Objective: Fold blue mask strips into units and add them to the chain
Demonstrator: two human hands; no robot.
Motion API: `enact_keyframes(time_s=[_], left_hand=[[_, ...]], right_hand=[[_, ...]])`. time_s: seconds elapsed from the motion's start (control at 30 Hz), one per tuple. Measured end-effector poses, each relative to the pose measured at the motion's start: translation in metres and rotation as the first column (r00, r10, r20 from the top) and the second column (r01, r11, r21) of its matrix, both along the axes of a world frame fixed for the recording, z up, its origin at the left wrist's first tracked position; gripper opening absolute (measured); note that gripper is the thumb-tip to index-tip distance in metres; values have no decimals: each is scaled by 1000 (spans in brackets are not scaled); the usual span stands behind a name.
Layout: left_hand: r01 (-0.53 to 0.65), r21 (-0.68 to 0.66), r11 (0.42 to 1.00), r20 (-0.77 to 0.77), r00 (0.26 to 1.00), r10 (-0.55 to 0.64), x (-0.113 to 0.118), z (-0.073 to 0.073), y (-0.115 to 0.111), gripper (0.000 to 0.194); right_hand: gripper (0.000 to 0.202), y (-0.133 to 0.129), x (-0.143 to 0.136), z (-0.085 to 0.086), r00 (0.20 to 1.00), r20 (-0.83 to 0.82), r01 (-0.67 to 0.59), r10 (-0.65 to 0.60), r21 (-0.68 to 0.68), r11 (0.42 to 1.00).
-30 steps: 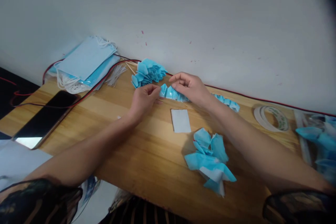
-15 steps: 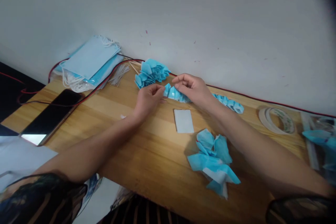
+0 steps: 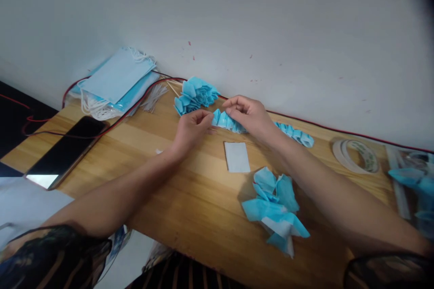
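Observation:
A row of folded blue petals (image 3: 224, 120), seemingly cut from mask fabric, stands along the back of the wooden table. My left hand (image 3: 193, 131) pinches the left end of this row between thumb and index finger. From above, my right hand (image 3: 249, 115) rests on the same row, thumb and index finger closed at the petals and the other fingers loosely bent. It hides the middle of the row; more folded petals (image 3: 294, 133) show beyond my right wrist. Just behind my left hand lie finished-looking blue flowers (image 3: 198, 94) on thin sticks.
A white square piece (image 3: 237, 157) and a loose blue flower (image 3: 274, 207) lie in front. Tape rolls (image 3: 356, 156) sit at right. Stacked face masks (image 3: 118, 74), white strips (image 3: 154, 98), a phone (image 3: 64, 153) and a red-black cable (image 3: 135, 108) occupy the left. The wall rises behind.
Both hands keep almost the same place and posture at the row of petals. Only a very slight shift of the view shows.

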State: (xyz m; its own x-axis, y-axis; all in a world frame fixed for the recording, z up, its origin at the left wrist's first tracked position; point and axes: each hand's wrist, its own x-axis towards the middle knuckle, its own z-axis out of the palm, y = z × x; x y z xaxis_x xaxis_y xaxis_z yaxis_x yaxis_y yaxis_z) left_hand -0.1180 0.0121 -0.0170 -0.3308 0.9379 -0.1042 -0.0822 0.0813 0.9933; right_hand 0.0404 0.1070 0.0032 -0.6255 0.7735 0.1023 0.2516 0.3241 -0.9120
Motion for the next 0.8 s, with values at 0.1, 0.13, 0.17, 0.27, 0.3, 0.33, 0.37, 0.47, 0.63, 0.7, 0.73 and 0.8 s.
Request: enact_keyframes(time_s=[0.1, 0.13, 0.17, 0.27, 0.3, 0.33, 0.37, 0.47, 0.63, 0.7, 0.73, 0.8], left_hand=[[6, 2, 1000, 5, 1000, -6, 0, 1, 0, 15], [7, 2, 1000, 6, 1000, -7, 0, 1, 0, 14], [9, 3, 1000, 10, 1000, -9, 0, 1, 0, 14], [16, 13, 1000, 39, 999, -17, 0, -1, 1, 13], [19, 21, 1000, 52, 998, -20, 0, -2, 1, 14], [24, 31, 999, 66, 997, -26, 0, -3, 2, 15], [30, 46, 998, 79, 996, -34, 0, -4, 2, 16], [44, 110, 993, 105, 993, -56, -1, -6, 2, 21], [64, 121, 991, 127, 989, -79, -2, -8, 2, 33], [81, 117, 990, 127, 987, -95, -2, -10, 2, 36], [91, 122, 988, 124, 987, -106, -2, -10, 2, 37], [114, 127, 985, 108, 986, -128, -2, -11, 2, 38]], right_hand=[[24, 0, 0, 0, 1000, 10, 1, -1, 7, 1000], [24, 0, 0, 0, 1000, 8, 3, -3, 8, 1000], [24, 0, 0, 0, 1000, 6, 4, -4, 8, 1000], [23, -1, 0, 1, 1000, 1, 2, -2, 7, 1000], [23, -1, 0, 0, 1000, 2, 2, -2, 6, 1000], [23, -1, 0, 0, 1000, 2, 2, -2, 6, 1000], [22, -1, -1, -1, 1000, -1, 2, -2, 6, 1000], [21, -1, -1, -3, 1000, -27, 9, -9, 14, 1000], [19, 0, -2, -5, 999, -48, 17, -16, 26, 1000], [19, 0, -2, -6, 999, -48, 24, -23, 25, 999], [19, 0, -1, -6, 999, -48, 25, -24, 25, 999], [20, 0, -1, -7, 999, -45, 23, -22, 27, 999]])
